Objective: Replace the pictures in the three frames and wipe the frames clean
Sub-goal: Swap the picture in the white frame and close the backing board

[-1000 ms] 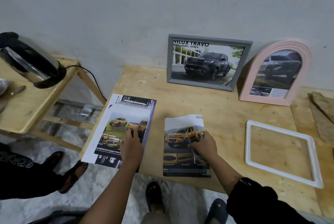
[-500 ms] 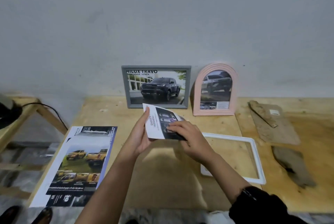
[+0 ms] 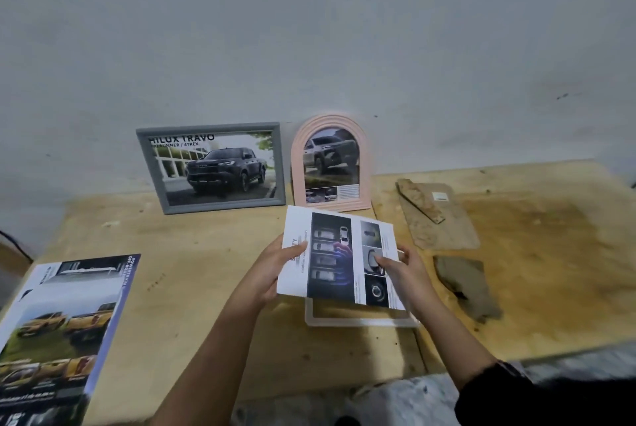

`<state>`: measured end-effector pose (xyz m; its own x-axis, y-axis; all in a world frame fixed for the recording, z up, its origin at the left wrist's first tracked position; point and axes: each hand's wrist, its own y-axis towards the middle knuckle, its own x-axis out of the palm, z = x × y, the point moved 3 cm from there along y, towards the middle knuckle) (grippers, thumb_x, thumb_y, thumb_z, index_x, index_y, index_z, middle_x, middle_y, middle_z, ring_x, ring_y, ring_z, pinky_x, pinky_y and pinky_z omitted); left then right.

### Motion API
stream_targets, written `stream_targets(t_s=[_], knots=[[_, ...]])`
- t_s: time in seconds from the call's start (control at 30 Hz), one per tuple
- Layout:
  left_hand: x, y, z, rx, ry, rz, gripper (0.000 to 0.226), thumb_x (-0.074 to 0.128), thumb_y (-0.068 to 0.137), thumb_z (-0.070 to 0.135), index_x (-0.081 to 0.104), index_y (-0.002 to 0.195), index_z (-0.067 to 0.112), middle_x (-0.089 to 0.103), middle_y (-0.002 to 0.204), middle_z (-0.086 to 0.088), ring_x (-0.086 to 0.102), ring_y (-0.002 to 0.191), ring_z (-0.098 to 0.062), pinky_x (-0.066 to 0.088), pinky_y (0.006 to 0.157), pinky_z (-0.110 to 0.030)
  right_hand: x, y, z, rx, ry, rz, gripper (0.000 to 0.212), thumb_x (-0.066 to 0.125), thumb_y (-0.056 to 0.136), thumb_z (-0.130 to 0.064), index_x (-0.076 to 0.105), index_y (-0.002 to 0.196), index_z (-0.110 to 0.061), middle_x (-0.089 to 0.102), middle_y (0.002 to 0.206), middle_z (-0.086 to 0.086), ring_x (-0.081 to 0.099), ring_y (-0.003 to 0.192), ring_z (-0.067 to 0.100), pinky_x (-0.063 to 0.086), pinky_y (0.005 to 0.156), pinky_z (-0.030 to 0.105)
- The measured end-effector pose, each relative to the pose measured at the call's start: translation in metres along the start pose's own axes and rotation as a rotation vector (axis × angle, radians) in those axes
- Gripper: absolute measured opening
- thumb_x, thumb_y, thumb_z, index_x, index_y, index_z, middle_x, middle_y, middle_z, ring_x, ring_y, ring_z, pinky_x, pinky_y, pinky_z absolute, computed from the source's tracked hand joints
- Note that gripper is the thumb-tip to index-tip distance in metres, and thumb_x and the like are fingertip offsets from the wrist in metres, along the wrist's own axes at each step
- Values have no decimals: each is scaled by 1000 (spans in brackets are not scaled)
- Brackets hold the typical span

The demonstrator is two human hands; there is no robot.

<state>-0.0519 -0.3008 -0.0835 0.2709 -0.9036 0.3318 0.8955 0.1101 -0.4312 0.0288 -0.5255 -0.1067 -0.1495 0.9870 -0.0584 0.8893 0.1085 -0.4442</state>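
White paper, a printed sheet [image 3: 340,257] with small car pictures, is held in the air above the bench [image 3: 206,288] by both hands, as seen from the head camera. The sheet is held at its left edge by the left hand [image 3: 275,267]: the thumb is laid on top and the fingers are curled under, so the grip is clamped on the paper. Its right edge is pinched by the right hand [image 3: 406,271], whose grip is also closed on the sheet.

Directly below the sheet, a white frame [image 3: 358,321] is laid flat on the bench, and most of it is hidden by the paper. At the back, a grey frame [image 3: 223,207] with a dark pickup picture is leaned on the wall [image 3: 309,30], and a pink arched frame [image 3: 296,164] is stood just beside it on the right.

A large brochure [image 3: 65,322] with yellow cars is laid at the left edge of the bench. On the right, a flat brown board [image 3: 444,229] and a darker brown piece [image 3: 468,288] are placed near each other.
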Motion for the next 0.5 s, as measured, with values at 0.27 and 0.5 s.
stream_targets(t_s=[0.27,0.5], knots=[[12,26,-58,-46,470,443,34,62,83,5,51,116,5,59,118,-13,58,100,-29,50,76,-35,-29,-1,26,-9,-441,176,32,72,75,-6,51,99,-8,59,94,9,54,79,20,39,56,24],[27,29,-72,63,758,376,26,57,84,2,57,109,7,56,107,-6,55,94,-19,41,68,-18,-33,17,36,-94,-680,195,39,70,78,-8,55,113,-3,58,111,16,55,99,27,42,79,30]])
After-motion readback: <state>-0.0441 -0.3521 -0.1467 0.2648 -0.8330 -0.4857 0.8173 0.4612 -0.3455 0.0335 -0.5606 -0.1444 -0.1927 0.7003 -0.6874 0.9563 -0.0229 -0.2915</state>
